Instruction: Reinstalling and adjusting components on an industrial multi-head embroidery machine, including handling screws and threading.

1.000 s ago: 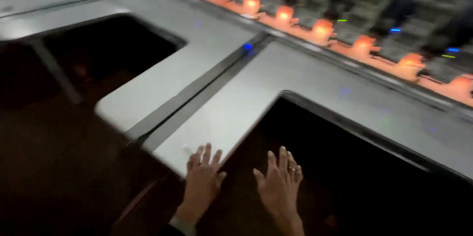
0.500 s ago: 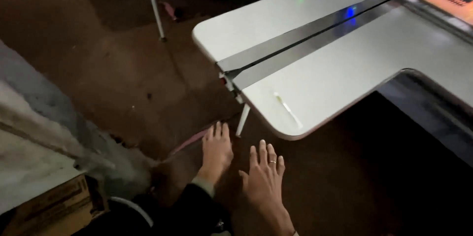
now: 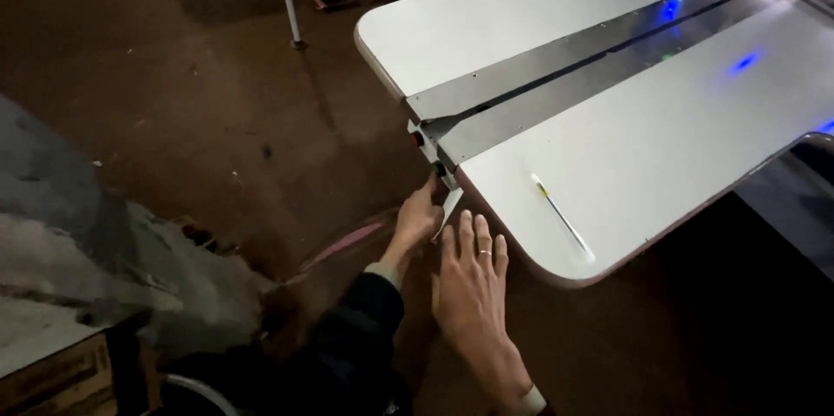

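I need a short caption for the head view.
Left hand touches the white table's end; right hand hovers open beside it.

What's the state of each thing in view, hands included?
Left hand: reaching up to the end of the table, fingers at the small dark knobs.
Right hand: open, flat, fingers spread, holding nothing.
White rounded tabletop: two panels, grey metal rail between.
Thin white stick: lying flat on tabletop.

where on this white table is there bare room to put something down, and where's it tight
The far white panel beyond the metal rail is bare. The near panel is bare from the thin stick up toward the blue light spots. It is tight at the near corner, where the left hand and right hand crowd the rail's end.
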